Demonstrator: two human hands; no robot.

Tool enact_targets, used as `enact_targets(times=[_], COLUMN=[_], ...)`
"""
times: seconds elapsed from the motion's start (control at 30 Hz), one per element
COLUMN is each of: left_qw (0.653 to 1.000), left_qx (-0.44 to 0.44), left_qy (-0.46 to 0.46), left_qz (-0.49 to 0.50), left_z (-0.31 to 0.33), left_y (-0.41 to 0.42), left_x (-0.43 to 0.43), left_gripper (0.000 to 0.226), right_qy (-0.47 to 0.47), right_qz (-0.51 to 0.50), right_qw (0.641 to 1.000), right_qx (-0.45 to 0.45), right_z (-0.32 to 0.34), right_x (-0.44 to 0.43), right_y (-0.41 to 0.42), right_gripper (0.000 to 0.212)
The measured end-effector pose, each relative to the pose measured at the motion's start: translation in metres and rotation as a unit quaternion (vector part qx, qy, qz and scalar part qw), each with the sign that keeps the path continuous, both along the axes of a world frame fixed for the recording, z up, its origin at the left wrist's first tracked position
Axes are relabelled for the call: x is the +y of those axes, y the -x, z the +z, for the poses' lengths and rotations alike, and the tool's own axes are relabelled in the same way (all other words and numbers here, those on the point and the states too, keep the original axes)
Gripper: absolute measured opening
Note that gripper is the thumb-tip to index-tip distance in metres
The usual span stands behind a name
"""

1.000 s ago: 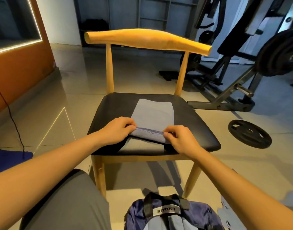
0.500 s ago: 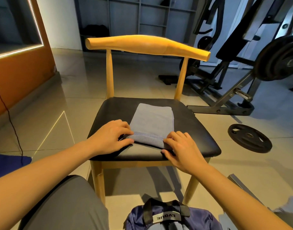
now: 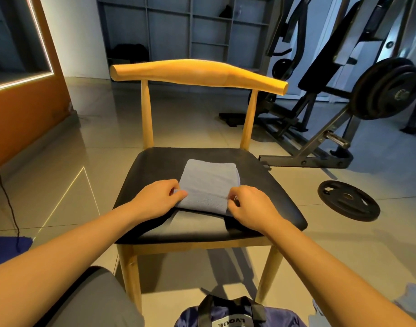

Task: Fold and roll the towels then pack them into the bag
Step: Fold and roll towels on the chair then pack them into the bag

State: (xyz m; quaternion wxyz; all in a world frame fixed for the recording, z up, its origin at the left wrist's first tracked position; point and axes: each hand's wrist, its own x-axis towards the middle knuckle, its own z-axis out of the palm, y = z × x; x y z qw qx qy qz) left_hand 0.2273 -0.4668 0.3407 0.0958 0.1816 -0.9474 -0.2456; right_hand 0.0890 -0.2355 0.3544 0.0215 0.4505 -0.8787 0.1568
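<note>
Grey-blue towel, folded narrow on a chair's black seat, is pinched at its rolled near end by the left hand and right hand, each grip curled tight; rolling seems barely begun, needing even forward turns next.

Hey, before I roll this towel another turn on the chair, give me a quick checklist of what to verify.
1. Left hand grips the towel at the left of its rolled end: ok.
2. Right hand grips the right of that end: ok.
3. Unrolled part lies flat ahead on the chair seat: ok.
4. Roll tight inside: cannot tell.
5. Bag by the feet open for packing: cannot tell, only its top shows.
</note>
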Motion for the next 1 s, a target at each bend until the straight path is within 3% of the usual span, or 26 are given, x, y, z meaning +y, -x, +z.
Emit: enact_targets(times=[0.1, 0.17, 0.33, 0.43, 0.53, 0.6, 0.67, 0.8, 0.87, 1.0], left_qw=[0.994, 0.982, 0.963, 0.980, 0.992, 0.997, 0.998, 0.998, 0.991, 0.976], left_qx=[0.094, 0.139, 0.101, 0.084, 0.055, 0.017, -0.007, 0.062, 0.110, 0.149], left_qy=[0.050, 0.123, 0.215, 0.150, 0.086, 0.050, 0.042, 0.023, 0.081, 0.150], left_qz=[0.007, -0.027, -0.129, -0.102, -0.070, -0.060, -0.047, 0.008, 0.013, -0.051], left_z=[0.000, -0.002, -0.008, -0.009, -0.007, -0.004, -0.001, 0.004, 0.004, -0.003], left_y=[0.001, -0.001, -0.013, -0.010, 0.003, 0.011, 0.018, 0.029, 0.031, 0.023], left_x=[0.003, 0.000, -0.014, -0.015, -0.013, -0.012, -0.010, -0.010, -0.007, -0.011], left_gripper=[0.018, 0.018, 0.043, 0.039, 0.029, 0.038, 0.044, 0.025, 0.022, 0.036], right_qy=[0.039, 0.040, -0.002, 0.006, 0.005, 0.001, -0.008, 0.046, 0.063, 0.049], right_qz=[0.030, 0.075, 0.115, 0.095, 0.057, 0.031, 0.006, -0.004, 0.036, 0.080], right_qw=[0.995, 0.987, 0.975, 0.991, 0.995, 0.982, 0.978, 0.998, 0.995, 0.984], right_qx=[0.091, 0.139, 0.192, 0.099, -0.078, -0.187, -0.210, -0.032, 0.065, 0.149], right_z=[-0.005, -0.010, -0.021, -0.016, -0.001, 0.008, 0.010, 0.005, 0.000, -0.011], right_x=[0.001, 0.007, 0.022, 0.017, 0.010, 0.006, 0.001, -0.001, 0.001, 0.008], right_y=[0.000, 0.000, 0.007, 0.010, 0.017, 0.025, 0.031, 0.031, 0.028, 0.026], right_gripper=[0.010, 0.017, 0.028, 0.022, 0.026, 0.032, 0.032, 0.017, 0.012, 0.030])
